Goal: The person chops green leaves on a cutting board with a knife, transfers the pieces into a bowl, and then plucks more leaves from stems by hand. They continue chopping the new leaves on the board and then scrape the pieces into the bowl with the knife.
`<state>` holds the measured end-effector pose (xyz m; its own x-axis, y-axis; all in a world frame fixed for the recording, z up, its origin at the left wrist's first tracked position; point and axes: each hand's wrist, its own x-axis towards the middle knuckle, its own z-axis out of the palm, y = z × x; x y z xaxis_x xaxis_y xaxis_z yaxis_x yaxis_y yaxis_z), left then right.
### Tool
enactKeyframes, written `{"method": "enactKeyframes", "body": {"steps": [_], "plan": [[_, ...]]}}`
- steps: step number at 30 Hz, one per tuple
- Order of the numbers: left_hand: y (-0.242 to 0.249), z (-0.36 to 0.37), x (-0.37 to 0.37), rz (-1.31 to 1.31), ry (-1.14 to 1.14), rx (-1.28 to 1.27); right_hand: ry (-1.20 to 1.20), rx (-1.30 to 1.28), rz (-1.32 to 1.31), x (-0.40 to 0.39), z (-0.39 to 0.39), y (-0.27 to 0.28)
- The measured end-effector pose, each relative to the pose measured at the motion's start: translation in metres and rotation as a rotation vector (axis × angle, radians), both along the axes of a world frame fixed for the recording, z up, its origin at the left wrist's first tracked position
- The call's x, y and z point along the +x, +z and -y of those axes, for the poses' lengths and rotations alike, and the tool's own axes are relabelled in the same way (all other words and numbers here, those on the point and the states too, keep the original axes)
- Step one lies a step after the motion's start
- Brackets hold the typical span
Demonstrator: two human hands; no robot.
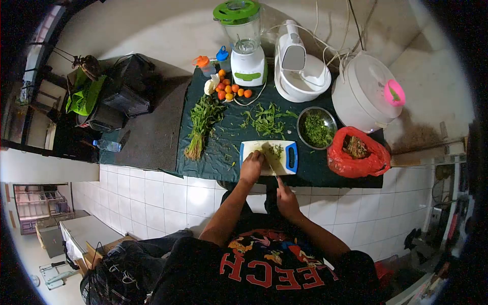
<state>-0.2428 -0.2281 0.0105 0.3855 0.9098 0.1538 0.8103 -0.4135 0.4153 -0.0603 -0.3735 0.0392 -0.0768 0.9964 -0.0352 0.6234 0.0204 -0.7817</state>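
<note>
A white cutting board point(284, 166) with blue ends lies near the table's front edge. My left hand point(252, 165) is closed over the board's left half, pressing on something green that is mostly hidden under the fingers. My right hand point(287, 199) grips a knife point(271, 166), whose blade points up and left across the board beside my left fingertips. Chopped green bits point(276, 150) lie on the board to the right of my left hand. Loose green leaves point(268, 120) are spread behind the board. A steel bowl point(300, 133) of cut greens stands behind it to the right.
A bundle of greens point(204, 122) lies left. Several tomatoes point(229, 89), a blender point(249, 66), a white stand mixer point(304, 84) and a large white appliance point(361, 91) stand behind. A red plastic bag point(351, 165) sits right. A bottle point(108, 146) lies far left.
</note>
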Motion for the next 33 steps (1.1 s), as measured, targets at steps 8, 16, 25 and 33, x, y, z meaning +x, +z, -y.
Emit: {"method": "enactKeyframes", "body": {"steps": [8,16,25,33], "plan": [[0.006,-0.005,0.0,0.162,0.117,-0.136,0.012,-0.055,0.021,-0.01,-0.04,-0.009],[0.008,-0.008,-0.003,0.26,0.134,-0.166,0.02,-0.133,-0.005,-0.005,-0.027,0.009],[-0.011,-0.003,-0.007,0.093,0.039,-0.119,0.007,-0.16,0.011,-0.018,-0.055,-0.001],[0.01,0.001,0.002,0.224,0.199,-0.12,0.04,-0.168,0.029,-0.015,-0.039,0.021]]}}
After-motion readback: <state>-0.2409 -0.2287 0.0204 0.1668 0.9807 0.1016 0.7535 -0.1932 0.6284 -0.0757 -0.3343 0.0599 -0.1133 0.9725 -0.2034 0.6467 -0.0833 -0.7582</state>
